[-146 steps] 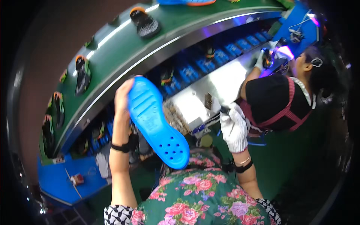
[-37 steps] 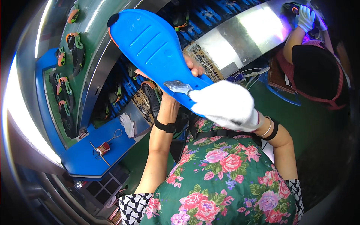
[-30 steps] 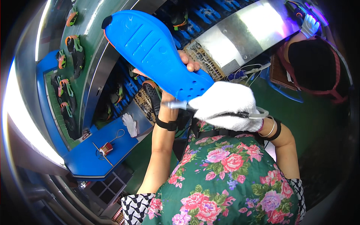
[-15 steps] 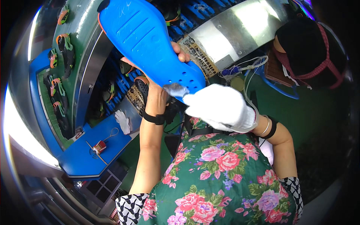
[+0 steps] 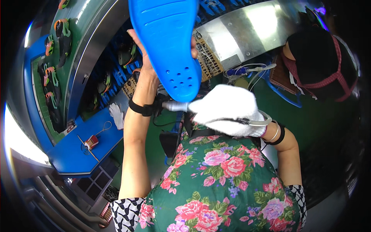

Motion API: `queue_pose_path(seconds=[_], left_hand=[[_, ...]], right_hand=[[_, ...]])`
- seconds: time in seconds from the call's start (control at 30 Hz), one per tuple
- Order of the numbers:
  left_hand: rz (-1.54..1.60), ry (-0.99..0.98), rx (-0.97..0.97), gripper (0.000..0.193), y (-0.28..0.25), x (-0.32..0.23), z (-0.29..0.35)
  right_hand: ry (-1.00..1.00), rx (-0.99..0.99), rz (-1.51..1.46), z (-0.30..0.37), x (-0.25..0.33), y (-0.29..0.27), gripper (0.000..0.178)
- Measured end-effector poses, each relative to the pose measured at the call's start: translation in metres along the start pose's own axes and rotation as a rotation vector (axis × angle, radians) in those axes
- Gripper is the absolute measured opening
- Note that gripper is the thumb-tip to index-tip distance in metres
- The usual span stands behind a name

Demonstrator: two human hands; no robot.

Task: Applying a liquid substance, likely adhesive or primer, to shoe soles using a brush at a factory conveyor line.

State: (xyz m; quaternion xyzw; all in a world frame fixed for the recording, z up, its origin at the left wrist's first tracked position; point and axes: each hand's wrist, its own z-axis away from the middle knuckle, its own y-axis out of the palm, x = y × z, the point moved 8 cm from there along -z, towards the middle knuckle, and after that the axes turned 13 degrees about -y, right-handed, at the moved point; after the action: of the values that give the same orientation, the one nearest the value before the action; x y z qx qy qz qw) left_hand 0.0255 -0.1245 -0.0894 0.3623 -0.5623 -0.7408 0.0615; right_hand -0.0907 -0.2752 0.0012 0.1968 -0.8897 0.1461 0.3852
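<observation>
A blue shoe-sole-shaped piece (image 5: 166, 42) is held up in front of me, its toe or heel cut off by the top edge. Moulded ridges cross its upper part, and small holes cluster at the rounded lower end. My bare left hand (image 5: 145, 58) is closed round its middle, thumb side at the left and fingertips showing at the right edge. In a white knit glove, my right hand (image 5: 228, 110) grips a slim greyish tool (image 5: 177, 106), smeared by motion, just below the lower end of the sole. A thin cable runs along the glove to the wrist.
At left a blue table (image 5: 83, 149) carries a white glove (image 5: 116, 116) and a small red-and-white item (image 5: 91, 142). Shoe parts lie on a curved green belt (image 5: 50, 77). A metal panel (image 5: 247, 31) stands behind; a person in a black cap (image 5: 315, 54) is at right.
The blue sole has turned more upright and shifted up and to the right. My right hand's tool has come off its lower holes to below its end. My left forearm has moved left.
</observation>
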Motion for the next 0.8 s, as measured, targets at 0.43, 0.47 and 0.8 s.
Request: queue_pose_path(seconds=[0.43,0.47,0.8], left_hand=[[-0.052,-0.336,-0.22,0.11,-0.038,0.02,-0.006],[-0.099,-0.306,-0.317,0.102,-0.036,0.022,-0.005],[-0.512,-0.443,-0.582,0.089,-0.013,0.017,-0.012]], right_hand=[[-0.098,0.055,0.112,0.003,-0.005,0.002,0.027],[-0.139,0.145,0.294,0.007,-0.008,0.007,0.026],[-0.166,0.2,0.179,0.0,-0.006,0.009,0.033]])
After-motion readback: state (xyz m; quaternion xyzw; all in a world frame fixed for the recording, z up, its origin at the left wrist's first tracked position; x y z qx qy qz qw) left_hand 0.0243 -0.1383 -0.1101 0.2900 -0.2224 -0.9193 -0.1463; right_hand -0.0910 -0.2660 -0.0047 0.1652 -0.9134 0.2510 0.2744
